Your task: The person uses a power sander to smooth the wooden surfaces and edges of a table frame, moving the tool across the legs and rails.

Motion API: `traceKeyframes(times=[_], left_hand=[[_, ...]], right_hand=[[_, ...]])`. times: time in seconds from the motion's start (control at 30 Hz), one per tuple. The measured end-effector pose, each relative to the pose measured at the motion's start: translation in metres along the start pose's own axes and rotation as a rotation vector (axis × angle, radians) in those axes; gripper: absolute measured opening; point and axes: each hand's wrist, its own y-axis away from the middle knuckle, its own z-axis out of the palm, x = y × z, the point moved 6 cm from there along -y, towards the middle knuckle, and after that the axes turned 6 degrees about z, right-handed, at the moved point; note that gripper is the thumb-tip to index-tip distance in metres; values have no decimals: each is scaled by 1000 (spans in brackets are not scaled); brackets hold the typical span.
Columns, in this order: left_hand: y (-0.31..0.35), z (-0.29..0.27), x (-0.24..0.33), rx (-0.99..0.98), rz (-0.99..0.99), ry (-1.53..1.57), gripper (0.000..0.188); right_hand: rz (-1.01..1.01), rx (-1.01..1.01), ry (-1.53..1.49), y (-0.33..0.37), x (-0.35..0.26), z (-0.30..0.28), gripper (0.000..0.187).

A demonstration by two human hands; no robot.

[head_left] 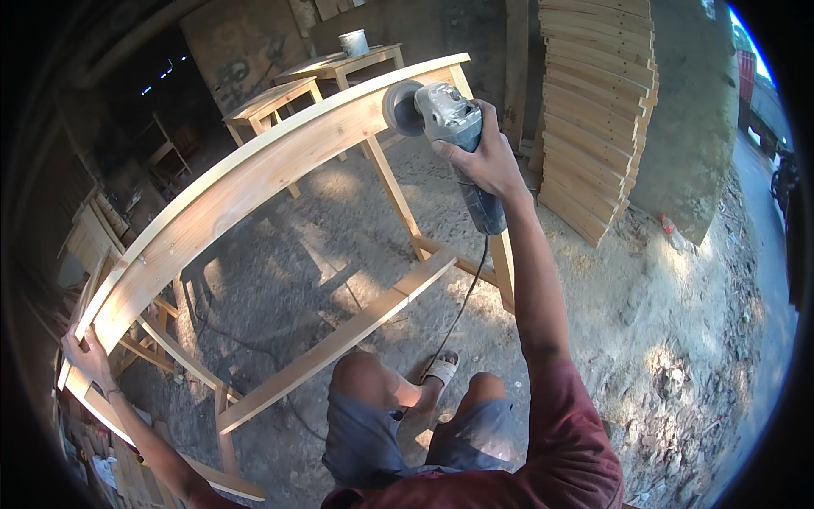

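Note:
In front of me a pale wooden table (254,193) lies tipped on its side, its long apron and top edge running from lower left to upper right. My right hand (496,161) is wrapped round the body of a grey angle grinder (452,120). The grinder's round disc (404,109) is at the apron near the table's far right end; whether it touches the wood I cannot tell. At the near left end, my left hand (88,360) grips the table's corner, fingers curled round the wood. A long wooden stretcher (339,341) spans between the legs.
The grinder's black cord (462,316) trails down past my sandalled foot. A tall stack of wooden slats (593,110) stands at the right by a wall. Behind are small wooden tables (270,98) and a white bucket (354,43). A plastic bottle (673,233) lies on the dirt floor.

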Motion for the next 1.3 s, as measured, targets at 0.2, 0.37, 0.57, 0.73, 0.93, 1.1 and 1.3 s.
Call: traceKeyframes(times=[0.2,0.37,0.57,0.73,0.93,1.1,1.3], left_hand=[[3,0,-1,15,-9,47,26],[-3,-4,10,61,86,27,27],[0,-1,1,68,106,-5,27],[1,-1,6,52,33,77,25],[4,1,-1,16,31,-7,27],[4,6,-12,17,22,-79,29],[0,0,13,120,127,-77,24]], right_hand=[[49,-14,-56,-6,12,-9,97],[104,41,-24,-25,37,-36,93],[110,20,-6,-34,46,-38,91],[135,106,-16,-44,65,-52,91],[138,94,12,-52,68,-53,93],[217,141,-29,-54,76,-58,96],[184,116,-45,-41,70,-45,92]])
